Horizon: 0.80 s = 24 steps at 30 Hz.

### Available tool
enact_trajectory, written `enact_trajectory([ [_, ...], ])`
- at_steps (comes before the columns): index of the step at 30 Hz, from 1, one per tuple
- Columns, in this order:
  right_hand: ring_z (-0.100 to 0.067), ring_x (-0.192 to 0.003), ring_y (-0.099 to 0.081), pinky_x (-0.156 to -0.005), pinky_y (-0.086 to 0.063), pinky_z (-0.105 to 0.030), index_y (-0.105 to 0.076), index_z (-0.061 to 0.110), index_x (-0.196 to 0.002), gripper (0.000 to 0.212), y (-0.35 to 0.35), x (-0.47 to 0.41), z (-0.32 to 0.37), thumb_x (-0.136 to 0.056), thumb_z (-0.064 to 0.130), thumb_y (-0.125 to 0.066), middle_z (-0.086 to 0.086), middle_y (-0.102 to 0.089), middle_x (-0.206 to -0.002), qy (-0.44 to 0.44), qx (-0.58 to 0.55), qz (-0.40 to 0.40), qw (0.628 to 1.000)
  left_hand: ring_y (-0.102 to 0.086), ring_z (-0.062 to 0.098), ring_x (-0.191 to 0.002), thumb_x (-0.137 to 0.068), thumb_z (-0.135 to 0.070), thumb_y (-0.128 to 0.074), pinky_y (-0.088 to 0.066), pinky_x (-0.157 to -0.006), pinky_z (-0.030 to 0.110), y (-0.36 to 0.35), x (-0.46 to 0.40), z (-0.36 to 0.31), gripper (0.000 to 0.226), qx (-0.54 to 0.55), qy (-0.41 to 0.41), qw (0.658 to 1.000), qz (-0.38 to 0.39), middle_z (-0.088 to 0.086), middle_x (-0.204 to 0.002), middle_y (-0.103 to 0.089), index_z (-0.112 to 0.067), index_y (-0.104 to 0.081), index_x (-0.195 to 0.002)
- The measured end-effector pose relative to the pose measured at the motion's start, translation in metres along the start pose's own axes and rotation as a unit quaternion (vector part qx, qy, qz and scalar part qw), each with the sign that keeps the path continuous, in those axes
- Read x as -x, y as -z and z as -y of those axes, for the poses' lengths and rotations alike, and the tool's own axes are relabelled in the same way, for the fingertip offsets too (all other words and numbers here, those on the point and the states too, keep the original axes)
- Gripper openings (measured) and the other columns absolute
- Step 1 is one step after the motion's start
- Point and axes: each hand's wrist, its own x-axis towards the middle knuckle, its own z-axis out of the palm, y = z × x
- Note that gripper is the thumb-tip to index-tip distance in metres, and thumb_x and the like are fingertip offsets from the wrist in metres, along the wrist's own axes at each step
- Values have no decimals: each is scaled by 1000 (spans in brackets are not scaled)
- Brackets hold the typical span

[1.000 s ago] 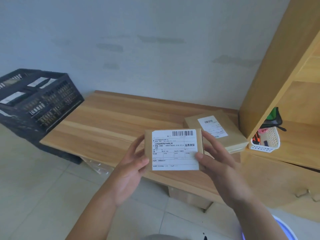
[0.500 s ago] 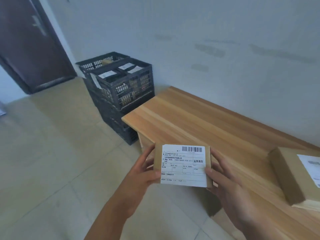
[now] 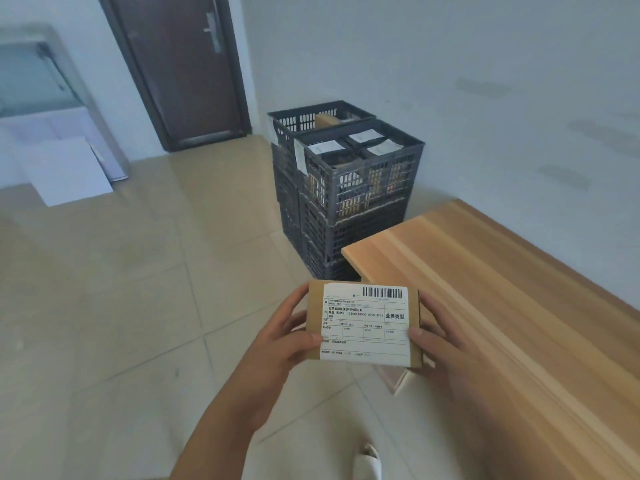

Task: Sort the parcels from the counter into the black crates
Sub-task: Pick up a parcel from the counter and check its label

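I hold a small brown cardboard parcel (image 3: 363,327) with a white barcode label facing me, in front of my chest. My left hand (image 3: 280,344) grips its left edge, thumb on the label. My right hand (image 3: 438,341) grips its right edge the same way. Ahead stand two stacks of black crates (image 3: 360,188) against the wall, just past the left end of the wooden counter (image 3: 502,306). The near top crate is divided into compartments holding labelled parcels (image 3: 363,136). The far crate (image 3: 311,119) shows one brown parcel inside.
A dark brown door (image 3: 183,64) is at the back left, with white boards (image 3: 69,171) leaning by a glass cabinet on the left. Beige tiled floor (image 3: 121,289) stretches between me and the crates. My slipper (image 3: 369,462) shows at the bottom.
My view has swung left, from the counter's right end to the crates and door. The second parcel on the counter is out of sight. Both hands keep hold of the parcel.
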Motion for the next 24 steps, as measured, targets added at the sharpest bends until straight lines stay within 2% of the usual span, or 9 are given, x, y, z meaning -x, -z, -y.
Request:
enact_trajectory([
  [4, -17, -97, -75, -90, -56, -43, -75, 49, -109, 45, -11, -74, 0, -83, 15, -64, -2, -79, -111, -24, -10, 2, 1000, -67, 22, -120, -74, -13, -64, -49, -98, 37, 15, -51, -7, 77, 8, 9, 999, -31, 1, -130, -71, -42, -52, -144],
  [7, -18, -99, -73, -82, -53, -38, -73, 44, -116, 44, -15, -134, 5, -96, 8, -57, -5, -77, -113, -40, -17, 17, 999, -67, 24, -120, -69, -18, -70, -48, -98, 37, 28, -95, -24, 80, 11, 19, 999, -46, 2, -130, -71, -44, -53, -143],
  [12, -20, -99, -73, -75, -55, -30, -71, 37, -120, 40, -24, -228, 14, -98, 8, -56, -7, -77, -111, -59, -4, 64, 996, -67, 25, -119, -57, -27, -76, -49, -96, 37, 51, -162, -49, 89, 9, 25, 996, -83, 5, -131, -70, -43, -54, -142],
  [16, -24, -109, -72, -83, -54, -35, -65, 33, -131, 38, -42, -294, 10, -100, 13, -54, -6, -76, -117, -80, 23, 99, 992, -68, 23, -117, -61, -22, -76, -49, -98, 39, 76, -204, -56, 84, 17, 31, 992, -118, 4, -128, -71, -46, -57, -139],
  [19, -25, -112, -71, -91, -55, -42, -64, 32, -130, 36, -66, -338, 10, -100, 13, -54, -6, -76, -116, -91, 32, 121, 988, -69, 22, -115, -56, -28, -77, -49, -97, 38, 103, -233, -67, 89, 20, 34, 990, -137, 4, -128, -72, -44, -55, -140],
  [24, -27, -111, -70, -86, -52, -38, -63, 33, -129, 36, -104, -420, 7, -95, 20, -62, -5, -76, -115, -96, 45, 109, 988, -69, 21, -115, -57, -29, -75, -48, -97, 38, 159, -310, -79, 86, 26, 39, 991, -126, 3, -126, -73, -46, -56, -138],
])
